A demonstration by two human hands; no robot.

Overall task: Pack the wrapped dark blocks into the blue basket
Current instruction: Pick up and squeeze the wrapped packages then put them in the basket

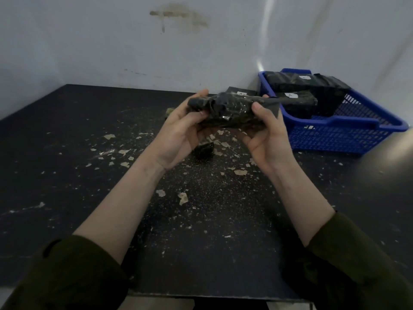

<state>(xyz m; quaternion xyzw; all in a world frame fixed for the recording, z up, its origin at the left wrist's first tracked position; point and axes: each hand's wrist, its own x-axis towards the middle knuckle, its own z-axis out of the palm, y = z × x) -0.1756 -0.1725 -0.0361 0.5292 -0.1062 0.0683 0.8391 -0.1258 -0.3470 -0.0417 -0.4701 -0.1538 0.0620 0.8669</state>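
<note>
head view:
left hand (178, 133): gripping left end of wrapped dark block (225, 113), fingers curled around it
right hand (266, 139): clamped on block's right end, thumb on top
block: held in air over black table (67, 153), left of blue basket (335, 135)
basket: far right, holds wrapped blocks (312, 86), white labels
table: pale flakes (183, 198) scattered
</note>
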